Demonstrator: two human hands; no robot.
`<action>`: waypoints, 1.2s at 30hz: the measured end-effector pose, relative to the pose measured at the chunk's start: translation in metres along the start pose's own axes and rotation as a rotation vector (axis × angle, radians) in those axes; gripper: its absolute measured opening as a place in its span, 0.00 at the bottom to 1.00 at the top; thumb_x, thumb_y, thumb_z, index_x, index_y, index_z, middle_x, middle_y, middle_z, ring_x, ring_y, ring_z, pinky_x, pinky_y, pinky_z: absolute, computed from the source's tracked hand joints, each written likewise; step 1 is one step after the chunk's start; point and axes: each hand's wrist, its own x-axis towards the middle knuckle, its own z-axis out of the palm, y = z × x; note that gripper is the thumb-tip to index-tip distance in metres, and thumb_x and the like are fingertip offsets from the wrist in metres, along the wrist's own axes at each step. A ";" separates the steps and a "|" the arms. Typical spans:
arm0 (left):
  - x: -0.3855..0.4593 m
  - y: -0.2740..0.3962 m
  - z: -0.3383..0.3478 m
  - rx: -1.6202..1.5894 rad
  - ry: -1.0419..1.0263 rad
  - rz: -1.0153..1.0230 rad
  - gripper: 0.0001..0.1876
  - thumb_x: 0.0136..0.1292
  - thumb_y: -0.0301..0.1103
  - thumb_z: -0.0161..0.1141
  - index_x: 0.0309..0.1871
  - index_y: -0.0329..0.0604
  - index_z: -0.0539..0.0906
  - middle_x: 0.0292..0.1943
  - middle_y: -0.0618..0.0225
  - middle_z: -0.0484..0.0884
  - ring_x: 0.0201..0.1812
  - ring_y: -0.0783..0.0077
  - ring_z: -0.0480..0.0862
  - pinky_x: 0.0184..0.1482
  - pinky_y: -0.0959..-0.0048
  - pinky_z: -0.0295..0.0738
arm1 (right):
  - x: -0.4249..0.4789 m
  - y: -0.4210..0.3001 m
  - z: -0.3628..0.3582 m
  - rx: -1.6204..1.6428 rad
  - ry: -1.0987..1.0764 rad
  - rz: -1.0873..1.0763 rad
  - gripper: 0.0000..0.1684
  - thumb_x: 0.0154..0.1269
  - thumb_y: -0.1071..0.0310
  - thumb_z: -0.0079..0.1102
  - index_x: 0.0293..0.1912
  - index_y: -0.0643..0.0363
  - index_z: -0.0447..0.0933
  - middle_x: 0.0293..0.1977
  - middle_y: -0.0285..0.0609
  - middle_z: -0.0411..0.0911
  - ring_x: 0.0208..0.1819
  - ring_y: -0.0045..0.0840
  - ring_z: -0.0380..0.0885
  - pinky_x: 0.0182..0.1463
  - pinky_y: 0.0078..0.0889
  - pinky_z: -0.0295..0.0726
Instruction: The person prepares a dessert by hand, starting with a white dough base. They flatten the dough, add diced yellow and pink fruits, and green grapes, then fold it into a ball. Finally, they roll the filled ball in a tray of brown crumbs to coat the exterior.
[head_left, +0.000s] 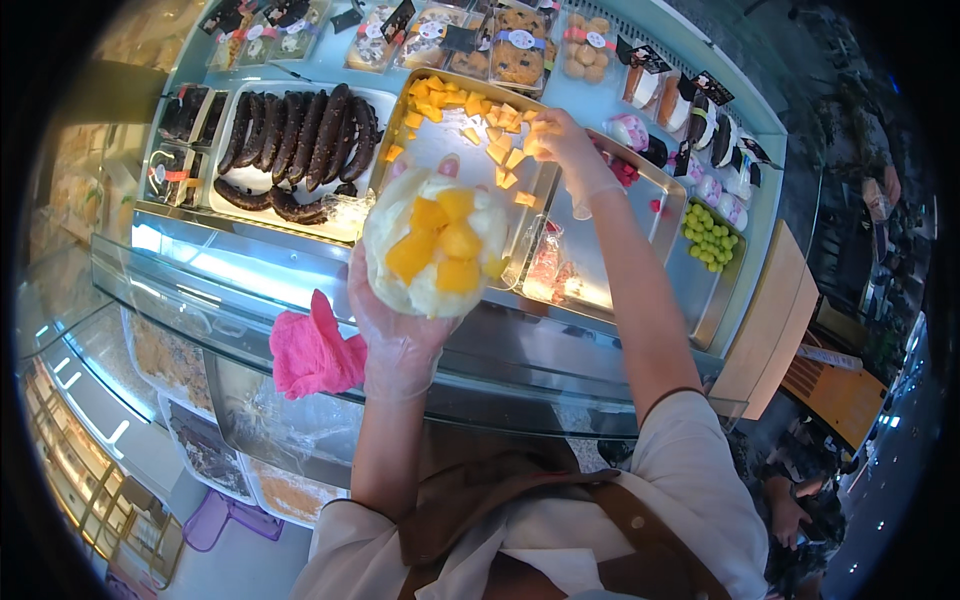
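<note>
My left hand (397, 349), in a clear disposable glove, holds up a round cream-covered cake (379, 247). Several yellow mango chunks (459, 240) sit on the cream. Over the metal tray (442, 139), the fingertips of my gloved right hand (566, 146) are closed on pale orange fruit (534, 141), which looks like melon. More pale orange cubes (497, 152) are scattered beside those fingers. Mango cubes (429, 97) lie along the tray's far left part. The cake hides the tray's near left portion.
Chocolate-coated long pastries (300, 139) fill a white tray at left. To the right, a second metal tray (592, 240) holds red fruit pieces (624, 171); green grapes (709, 234) lie beyond. A pink cloth (315, 349) hangs on the glass edge (525, 409). Boxed cookies (517, 56) stand behind.
</note>
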 end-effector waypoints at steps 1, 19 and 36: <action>0.004 -0.003 -0.001 0.011 -0.022 0.006 0.30 0.76 0.49 0.42 0.79 0.57 0.61 0.78 0.57 0.61 0.75 0.45 0.65 0.75 0.34 0.54 | -0.024 -0.025 -0.002 0.018 -0.018 -0.014 0.18 0.69 0.72 0.56 0.58 0.53 0.73 0.50 0.41 0.77 0.46 0.24 0.79 0.45 0.26 0.79; -0.016 -0.101 0.042 -0.104 -0.168 -0.229 0.29 0.76 0.42 0.34 0.77 0.47 0.65 0.74 0.56 0.69 0.74 0.55 0.69 0.76 0.55 0.61 | -0.272 -0.117 0.024 -0.214 0.297 -0.821 0.18 0.65 0.75 0.57 0.55 0.61 0.76 0.56 0.51 0.78 0.62 0.47 0.74 0.69 0.50 0.67; -0.005 -0.084 0.008 0.083 -0.120 -0.065 0.31 0.77 0.50 0.37 0.78 0.44 0.62 0.75 0.55 0.66 0.74 0.54 0.67 0.77 0.55 0.59 | -0.235 -0.088 0.047 -0.892 0.215 -0.925 0.33 0.70 0.54 0.53 0.71 0.53 0.69 0.71 0.51 0.65 0.74 0.46 0.61 0.77 0.58 0.53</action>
